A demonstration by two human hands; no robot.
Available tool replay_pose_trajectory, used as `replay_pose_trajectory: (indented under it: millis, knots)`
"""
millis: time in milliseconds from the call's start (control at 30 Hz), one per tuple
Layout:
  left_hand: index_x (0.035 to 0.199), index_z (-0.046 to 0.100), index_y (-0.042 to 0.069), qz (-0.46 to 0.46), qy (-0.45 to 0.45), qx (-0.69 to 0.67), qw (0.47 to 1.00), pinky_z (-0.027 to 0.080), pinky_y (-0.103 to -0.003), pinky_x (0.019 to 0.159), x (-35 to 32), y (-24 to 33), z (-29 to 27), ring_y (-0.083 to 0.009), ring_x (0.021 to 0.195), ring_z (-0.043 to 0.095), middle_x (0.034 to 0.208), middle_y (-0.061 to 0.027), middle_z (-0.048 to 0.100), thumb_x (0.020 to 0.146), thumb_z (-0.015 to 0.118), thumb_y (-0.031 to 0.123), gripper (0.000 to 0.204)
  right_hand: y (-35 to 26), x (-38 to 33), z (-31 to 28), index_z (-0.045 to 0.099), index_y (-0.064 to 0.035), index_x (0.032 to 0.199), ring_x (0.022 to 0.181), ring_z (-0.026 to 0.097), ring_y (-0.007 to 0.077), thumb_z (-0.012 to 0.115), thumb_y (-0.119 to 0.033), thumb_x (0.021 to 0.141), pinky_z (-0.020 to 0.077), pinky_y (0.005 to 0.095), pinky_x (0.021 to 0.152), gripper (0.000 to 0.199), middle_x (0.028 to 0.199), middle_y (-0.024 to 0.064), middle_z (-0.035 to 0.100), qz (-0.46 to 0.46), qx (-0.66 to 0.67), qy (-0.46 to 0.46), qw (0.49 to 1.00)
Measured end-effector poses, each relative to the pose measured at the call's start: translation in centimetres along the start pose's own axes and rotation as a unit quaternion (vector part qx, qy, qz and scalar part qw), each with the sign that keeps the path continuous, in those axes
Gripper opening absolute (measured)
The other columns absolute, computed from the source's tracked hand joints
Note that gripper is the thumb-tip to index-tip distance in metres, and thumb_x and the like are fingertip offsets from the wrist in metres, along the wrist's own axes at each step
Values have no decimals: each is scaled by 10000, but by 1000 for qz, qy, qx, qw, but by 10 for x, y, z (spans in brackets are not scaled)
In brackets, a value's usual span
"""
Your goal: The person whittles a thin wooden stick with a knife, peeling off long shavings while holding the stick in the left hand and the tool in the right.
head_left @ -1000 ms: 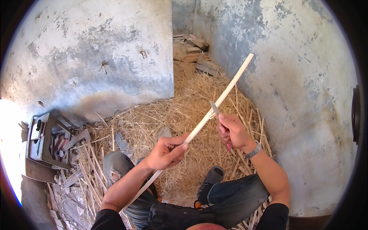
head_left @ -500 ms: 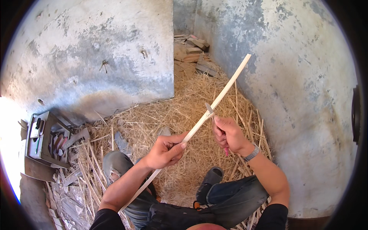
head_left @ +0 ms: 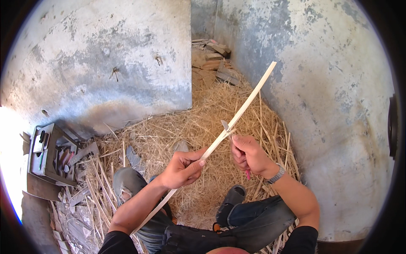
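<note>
A long, pale wooden strip [head_left: 250,100] runs slantwise from my lap up to the far right. My left hand [head_left: 182,168] is closed around it near its middle, thumb on top. In my right hand [head_left: 249,155] is a knife [head_left: 225,125], its short blade crossing the strip a little beyond my left hand. A pink end of the handle pokes out below my right fist; the rest of the handle is hidden by the fingers. A small curl of shaving sits where blade and strip meet.
Straw-like shavings [head_left: 203,106] cover the floor between my legs and the walls. At the left, a small wooden stand [head_left: 46,148] holds pens and odds and ends. Bricks and wood blocks [head_left: 218,51] lie piled in the far corner. A weathered wall [head_left: 330,127] rises close on the right.
My right hand and the knife have slid down along the strip, closer to my left hand. The left hand keeps its grip, almost unmoved.
</note>
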State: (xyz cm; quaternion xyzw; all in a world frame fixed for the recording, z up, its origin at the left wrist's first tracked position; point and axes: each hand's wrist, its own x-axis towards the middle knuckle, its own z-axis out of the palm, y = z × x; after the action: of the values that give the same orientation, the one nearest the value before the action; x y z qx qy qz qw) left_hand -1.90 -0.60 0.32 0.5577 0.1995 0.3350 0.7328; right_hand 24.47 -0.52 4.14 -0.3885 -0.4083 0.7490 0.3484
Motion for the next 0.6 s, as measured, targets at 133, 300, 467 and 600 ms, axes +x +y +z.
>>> replay_pose_trajectory:
  millis: [133, 300, 467, 600]
  knots:
    - [1463, 444, -26, -12, 16, -1, 1000, 298, -222, 421, 2, 0, 2, -21, 450, 379, 556, 54, 431, 1060, 496, 127, 434, -5, 1, 3, 517, -57, 695, 396, 322, 109, 462, -329, 1064, 259, 295, 406, 462, 519, -12, 440, 11, 6, 10, 1000]
    - [1467, 444, -16, 23, 26, 48, 998, 299, -223, 422, 6, -2, 6, -21, 445, 370, 554, 54, 432, 1063, 493, 136, 434, 22, 11, 25, 537, -8, 741, 397, 351, 118, 484, -261, 1060, 274, 315, 414, 410, 516, 10, 409, -345, -431, 219, 805]
    - [1479, 426, -11, 5, 11, 11, 1000, 289, -220, 407, 1, -2, 0, -20, 428, 357, 543, 55, 423, 1064, 492, 142, 447, 14, 1, 11, 539, -12, 751, 409, 353, 114, 477, -262, 1063, 276, 311, 416, 405, 508, 6, 407, -141, -197, 67, 968]
    - [1492, 404, -8, 11, -8, -8, 1000, 277, -218, 394, -3, 0, 0, -20, 415, 344, 534, 55, 405, 1070, 480, 157, 459, -4, -5, 6, 539, -16, 753, 429, 365, 114, 479, -262, 1063, 287, 321, 427, 400, 518, 13, 415, 26, -31, -52, 998]
